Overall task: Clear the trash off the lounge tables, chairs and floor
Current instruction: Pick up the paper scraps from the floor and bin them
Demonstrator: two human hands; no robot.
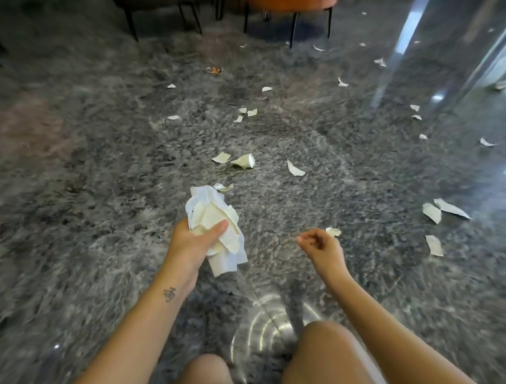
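Looking down on a glossy grey marbled floor, filling nearly the whole view. At the far edge, an orange chair on thin black legs. Low in the middle, bare knees over a bright reflection. Left of centre and held above the floor, a wad of white and cream paper, gripped by the left hand, fingers wrapped behind, thumb pressed across the front. Just right of it, the right hand, fingers curled inward, with a small scrap at the fingertips; cannot tell whether pinched or lying on the floor. Scattered ahead and to the right, many torn scraps: a large pair well right of the hands, a cluster just beyond the wad. Far off, a small coloured wrapper
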